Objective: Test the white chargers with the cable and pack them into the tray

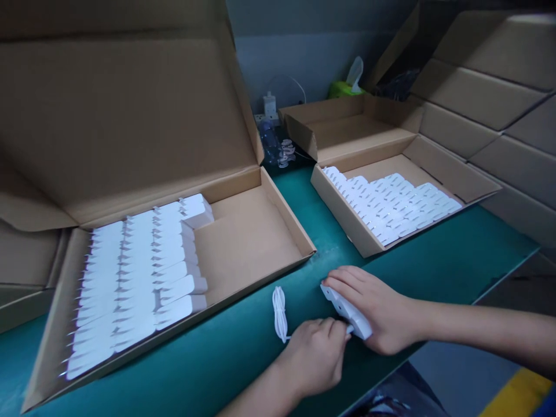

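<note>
Near the front edge of the green table, my right hand [376, 310] is wrapped over a white plastic block [354, 317] with small dark holes in its face. My left hand [316, 354] is closed on the white cable where it meets the lower end of that block. The rest of the cable lies in a tied coil [280, 314] on the table, just left of my hands. To the left, an open cardboard box [243, 289] holds rows of white pieces [139, 278]. A second open box [347, 217] at the right holds more white pieces [393, 202].
Stacked cardboard boxes [499, 81] stand at the right. Behind the table are a white plug [270, 104], a clear bottle [270, 139] and a green tissue pack [341, 89]. The green table [490, 249] ends close in front of me.
</note>
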### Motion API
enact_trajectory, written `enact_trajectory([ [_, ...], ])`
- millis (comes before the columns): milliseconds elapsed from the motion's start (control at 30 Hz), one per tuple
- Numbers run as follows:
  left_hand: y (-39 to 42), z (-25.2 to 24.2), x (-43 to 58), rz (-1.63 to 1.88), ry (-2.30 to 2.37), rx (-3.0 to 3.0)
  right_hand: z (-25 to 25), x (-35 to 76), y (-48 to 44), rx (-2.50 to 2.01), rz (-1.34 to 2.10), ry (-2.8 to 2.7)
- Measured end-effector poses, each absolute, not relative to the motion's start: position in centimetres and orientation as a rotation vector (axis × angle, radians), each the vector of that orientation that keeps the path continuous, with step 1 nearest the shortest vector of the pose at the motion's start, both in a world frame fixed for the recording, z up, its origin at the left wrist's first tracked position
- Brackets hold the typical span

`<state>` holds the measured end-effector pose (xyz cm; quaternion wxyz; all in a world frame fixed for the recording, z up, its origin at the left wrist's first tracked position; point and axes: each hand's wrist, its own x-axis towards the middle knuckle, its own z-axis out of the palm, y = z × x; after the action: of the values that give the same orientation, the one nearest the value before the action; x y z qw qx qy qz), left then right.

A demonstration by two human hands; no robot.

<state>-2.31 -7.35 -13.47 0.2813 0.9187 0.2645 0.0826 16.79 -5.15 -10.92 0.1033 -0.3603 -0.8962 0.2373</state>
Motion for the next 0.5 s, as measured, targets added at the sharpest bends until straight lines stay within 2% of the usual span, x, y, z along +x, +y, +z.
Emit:
enact_trajectory([
  [133,-6.8,-13.8,-3.9,0.318,0.712,2.445,-11.0,16.8,-5.0,-1.041,0.734,-2.667],
  [333,-6.1,-14.2,-5.0,0.742,0.853,2.229,-11.3,16.7,-4.7,-1.041,0.784,-2.635],
  [500,-5.6,-14.2,-5.0,0.817,0.885,2.145,-9.8,17.7,-3.6,-0.864,0.936,-2.643],
])
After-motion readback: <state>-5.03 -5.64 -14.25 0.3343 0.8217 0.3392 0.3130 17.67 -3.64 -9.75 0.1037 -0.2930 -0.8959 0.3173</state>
